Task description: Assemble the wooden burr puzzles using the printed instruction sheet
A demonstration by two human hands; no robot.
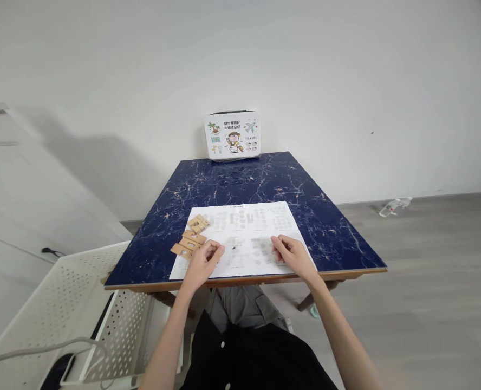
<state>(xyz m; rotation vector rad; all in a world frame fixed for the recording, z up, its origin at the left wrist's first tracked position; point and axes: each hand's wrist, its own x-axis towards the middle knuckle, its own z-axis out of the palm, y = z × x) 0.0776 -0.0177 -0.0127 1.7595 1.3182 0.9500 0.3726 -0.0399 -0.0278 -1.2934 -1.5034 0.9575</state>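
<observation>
A large white printed sheet [244, 254] lies on the near part of the table, with rows of grey pictures and small text. My left hand [203, 261] rests at its lower left with the fingers curled in, and I see nothing held in it. Right beside that hand are flat wooden pieces with cut-out holes [188, 244]. Just behind them sits a cluster of small wooden blocks [199, 223]. A tiny dark piece [234, 247] lies on the paper between my hands. On the sheet's right side rests my right hand [290, 253], its fingers closed loosely with nothing visible in them.
The table [240, 181] has a dark blue marbled top. A white case with cartoon prints [233, 135] stands at its far edge against the wall. Left of the table is a white perforated cart [82, 281] with a grey cable. Clear plastic bottles [394, 206] lie on the floor at right.
</observation>
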